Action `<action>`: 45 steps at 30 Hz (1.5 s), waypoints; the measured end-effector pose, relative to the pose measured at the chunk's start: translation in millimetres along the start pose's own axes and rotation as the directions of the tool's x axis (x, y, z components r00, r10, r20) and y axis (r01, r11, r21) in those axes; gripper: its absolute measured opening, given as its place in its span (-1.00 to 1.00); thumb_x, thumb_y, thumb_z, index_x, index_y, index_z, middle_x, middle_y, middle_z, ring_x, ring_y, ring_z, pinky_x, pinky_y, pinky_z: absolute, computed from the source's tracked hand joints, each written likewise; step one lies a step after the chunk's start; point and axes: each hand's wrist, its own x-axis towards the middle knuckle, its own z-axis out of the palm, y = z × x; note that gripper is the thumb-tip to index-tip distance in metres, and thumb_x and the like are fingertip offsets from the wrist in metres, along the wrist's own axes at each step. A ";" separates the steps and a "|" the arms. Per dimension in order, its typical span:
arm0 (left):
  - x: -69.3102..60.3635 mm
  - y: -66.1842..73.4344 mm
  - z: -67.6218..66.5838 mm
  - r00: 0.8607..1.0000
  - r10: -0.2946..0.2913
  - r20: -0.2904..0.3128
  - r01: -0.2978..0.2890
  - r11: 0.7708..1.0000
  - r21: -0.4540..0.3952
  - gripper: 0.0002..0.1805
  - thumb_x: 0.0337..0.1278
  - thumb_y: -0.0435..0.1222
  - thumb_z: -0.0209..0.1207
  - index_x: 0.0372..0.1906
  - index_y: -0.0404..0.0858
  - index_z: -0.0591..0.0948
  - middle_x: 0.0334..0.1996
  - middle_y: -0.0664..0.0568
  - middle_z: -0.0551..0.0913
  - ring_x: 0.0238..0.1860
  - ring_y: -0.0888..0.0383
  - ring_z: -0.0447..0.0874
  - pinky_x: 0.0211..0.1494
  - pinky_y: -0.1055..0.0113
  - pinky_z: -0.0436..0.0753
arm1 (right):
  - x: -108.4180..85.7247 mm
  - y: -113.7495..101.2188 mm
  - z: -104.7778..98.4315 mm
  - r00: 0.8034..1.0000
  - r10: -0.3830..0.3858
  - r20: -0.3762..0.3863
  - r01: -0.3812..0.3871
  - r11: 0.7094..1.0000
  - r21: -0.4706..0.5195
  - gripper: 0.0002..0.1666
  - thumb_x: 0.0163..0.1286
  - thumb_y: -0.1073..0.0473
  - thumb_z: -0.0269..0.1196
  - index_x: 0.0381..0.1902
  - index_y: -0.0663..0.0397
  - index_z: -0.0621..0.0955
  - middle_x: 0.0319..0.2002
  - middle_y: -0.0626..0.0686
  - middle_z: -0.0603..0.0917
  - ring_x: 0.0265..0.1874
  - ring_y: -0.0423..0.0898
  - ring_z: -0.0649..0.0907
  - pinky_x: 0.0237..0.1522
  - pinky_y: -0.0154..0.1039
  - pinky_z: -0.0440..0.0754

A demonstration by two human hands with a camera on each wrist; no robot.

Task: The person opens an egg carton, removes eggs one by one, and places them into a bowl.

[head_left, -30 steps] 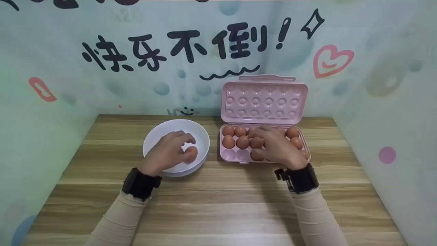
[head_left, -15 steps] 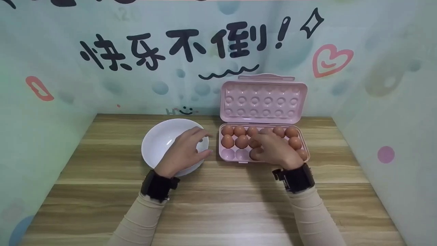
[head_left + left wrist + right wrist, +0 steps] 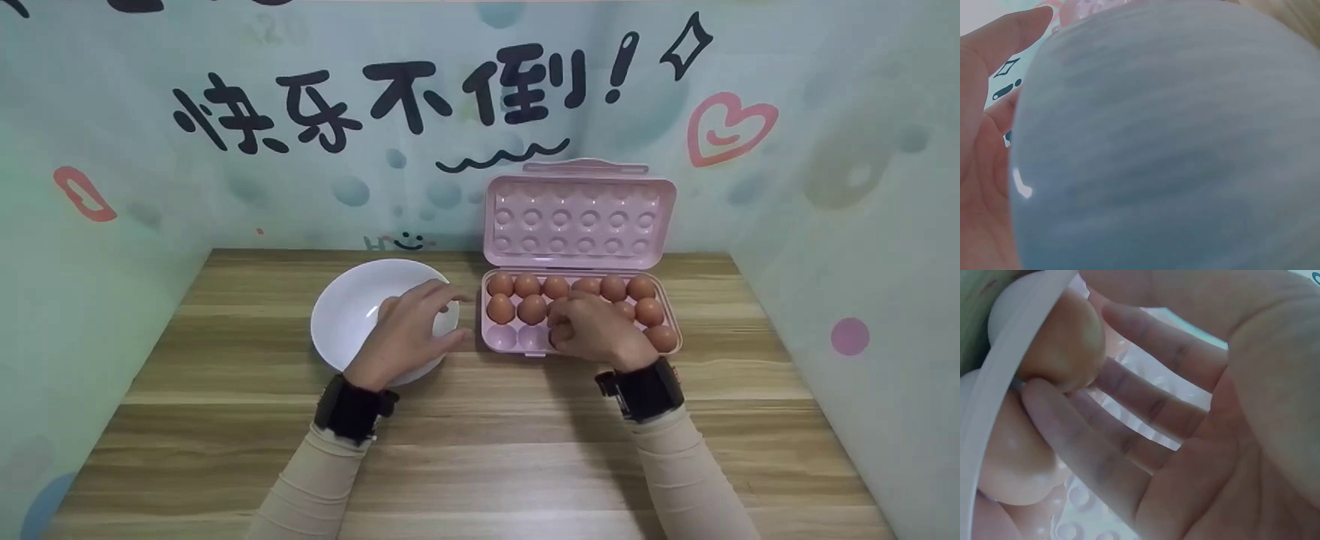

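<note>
Left hand (image 3: 405, 334): spread over the bowl (image 3: 337, 322), shifted rightward; we judge it free.
Right hand (image 3: 600, 330): now curled tighter, pinching a front-row egg (image 3: 1067, 337) in the carton (image 3: 532, 341).
Bowl egg (image 3: 387, 306): inside (we see it partly).

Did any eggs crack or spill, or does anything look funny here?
Nothing looks wrong. The white bowl stands upright, the pink egg box sits straight with its lid open, and no cracks or spills show on the eggs or table in view. The right hand hides part of the egg box.
</note>
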 end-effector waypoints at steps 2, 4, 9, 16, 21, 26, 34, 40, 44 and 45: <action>-0.2 0.8 -0.1 1.000 -0.002 -0.001 0.003 1.000 0.014 -0.50 0.22 -0.10 0.48 0.24 -0.07 0.69 0.10 0.04 0.70 0.07 0.07 0.71 0.06 -0.09 0.52 | -0.3 -0.6 0.4 0.999 0.042 0.007 -0.042 0.999 0.004 -0.84 0.17 0.37 0.35 -0.51 0.03 0.63 -0.47 -0.04 0.53 -0.39 -0.04 0.49 -0.41 -0.21 0.44; -0.4 1.3 -0.2 1.000 -0.004 0.000 0.004 1.000 0.021 -0.50 0.21 -0.10 0.48 0.24 -0.05 0.69 0.09 0.04 0.70 0.06 0.08 0.71 0.06 -0.09 0.53 | -0.2 -0.8 1.3 0.997 0.071 0.005 -0.071 0.997 0.005 -0.82 0.17 0.36 0.34 -0.53 0.00 0.61 -0.50 -0.05 0.52 -0.41 -0.04 0.49 -0.43 -0.21 0.43; -1.1 0.8 -0.2 1.000 -0.005 0.004 0.005 1.000 0.007 -0.50 0.21 -0.12 0.49 0.24 -0.05 0.69 0.11 0.06 0.70 0.08 0.07 0.71 0.06 -0.08 0.56 | 1.2 -2.3 5.8 0.996 0.087 -0.021 -0.087 0.996 -0.009 -0.83 0.12 0.36 0.31 -0.56 -0.01 0.62 -0.51 -0.02 0.56 -0.45 -0.03 0.50 -0.48 -0.20 0.44; -0.6 -1.0 0.1 1.000 0.003 0.003 -0.003 1.000 -0.012 -0.52 0.23 -0.13 0.48 0.23 -0.09 0.70 0.13 0.04 0.69 0.08 0.03 0.72 0.05 0.01 0.70 | 4.9 -4.0 12.4 0.991 0.103 -0.082 -0.102 0.995 0.013 -0.85 0.02 0.47 0.29 -0.54 0.13 0.66 -0.55 0.05 0.59 -0.50 0.03 0.51 -0.52 -0.18 0.40; 0.3 -3.9 0.8 0.999 0.053 -0.009 -0.053 0.996 -0.073 -0.55 0.24 -0.21 0.47 0.20 -0.20 0.70 0.10 -0.08 0.69 0.05 -0.07 0.71 0.13 0.07 0.68 | 5.7 -4.0 12.4 0.991 0.104 -0.089 -0.103 0.995 0.015 -0.80 -0.01 0.49 0.26 -0.65 0.12 0.58 -0.65 -0.09 0.41 -0.59 -0.03 0.42 -0.62 -0.21 0.28; -0.5 -7.1 0.1 0.996 0.075 -0.040 -0.080 0.990 -0.113 -0.58 0.24 -0.23 0.47 0.17 -0.21 0.70 0.07 -0.09 0.70 0.00 -0.06 0.71 0.13 0.11 0.69 | 4.4 -2.9 6.6 0.994 0.063 -0.093 -0.059 0.997 0.046 -0.74 -0.02 0.47 0.29 -0.71 0.06 0.53 -0.66 -0.13 0.36 -0.57 -0.08 0.40 -0.62 -0.23 0.23; -0.5 -9.1 -1.4 0.995 0.083 -0.062 -0.090 0.990 -0.112 -0.56 0.22 -0.24 0.48 0.19 -0.18 0.69 0.07 -0.07 0.70 0.01 -0.04 0.72 0.11 0.13 0.69 | 2.2 -1.7 -8.2 0.988 0.044 -0.151 -0.020 0.988 0.152 -0.87 0.12 0.31 0.39 -0.51 -0.05 0.71 -0.57 -0.11 0.60 -0.50 -0.12 0.55 -0.38 -0.21 0.50; 2.0 -6.9 -1.9 0.994 0.060 -0.086 -0.070 0.990 -0.121 -0.50 0.18 -0.26 0.49 0.22 -0.19 0.67 0.09 -0.07 0.67 0.04 -0.02 0.68 0.07 0.14 0.70 | 4.3 -6.0 -13.4 0.986 0.052 -0.161 0.006 0.939 0.343 -0.88 0.25 0.19 0.52 -0.29 -0.02 0.76 -0.37 -0.08 0.73 -0.37 -0.09 0.69 -0.23 -0.10 0.71; 4.1 -3.7 -2.8 0.995 0.022 -0.094 -0.036 0.987 -0.157 -0.45 0.16 -0.27 0.51 0.26 -0.17 0.65 0.12 -0.03 0.64 0.09 0.01 0.68 0.10 0.21 0.73 | 5.1 -11.0 -15.9 0.976 0.104 -0.190 -0.023 0.922 0.386 -0.75 0.28 0.15 0.53 -0.08 -0.06 0.78 -0.19 -0.09 0.78 -0.19 -0.09 0.74 -0.02 -0.04 0.74; 4.4 -2.9 -2.9 0.995 0.015 -0.096 -0.031 0.985 -0.169 -0.44 0.15 -0.28 0.52 0.27 -0.17 0.64 0.13 -0.03 0.64 0.11 0.02 0.68 0.11 0.22 0.73 | 5.3 -12.3 -16.3 0.975 0.110 -0.195 -0.023 0.916 0.400 -0.73 0.30 0.13 0.52 -0.04 -0.06 0.77 -0.15 -0.09 0.79 -0.17 -0.10 0.75 0.01 -0.04 0.74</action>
